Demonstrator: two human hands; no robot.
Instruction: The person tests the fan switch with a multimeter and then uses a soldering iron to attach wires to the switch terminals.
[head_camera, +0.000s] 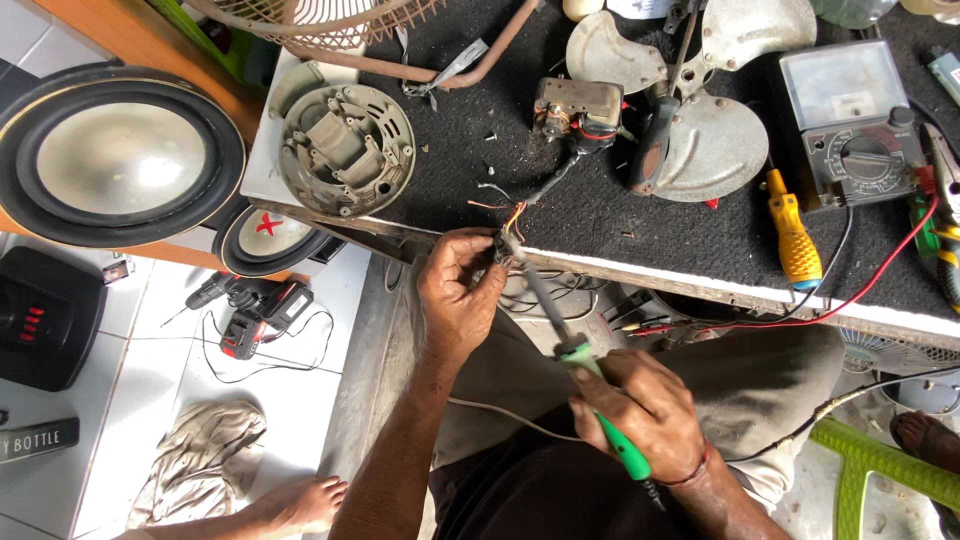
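My left hand (455, 295) pinches a small bundle of wires (510, 222) at the near edge of the surface (600, 215), thumb and fingers closed tight around them just below where the strands fan out, orange and pale. My right hand (645, 410) has a full closed grip on the green handle of the soldering iron (560, 335), its long shaft slanting up and left so the tip meets the wires at my left fingertips. The wires run on to the small motor (578, 108) lying on the dark mat beside the fan blade (700, 110), with the multimeter (855, 120) further right. I judge the joint is being worked now: the loose ends are not yet covered, and the round housing (345, 150) sits apart, unassembled. Both forearms reach forward from my lap, wrists bent inward toward each other.
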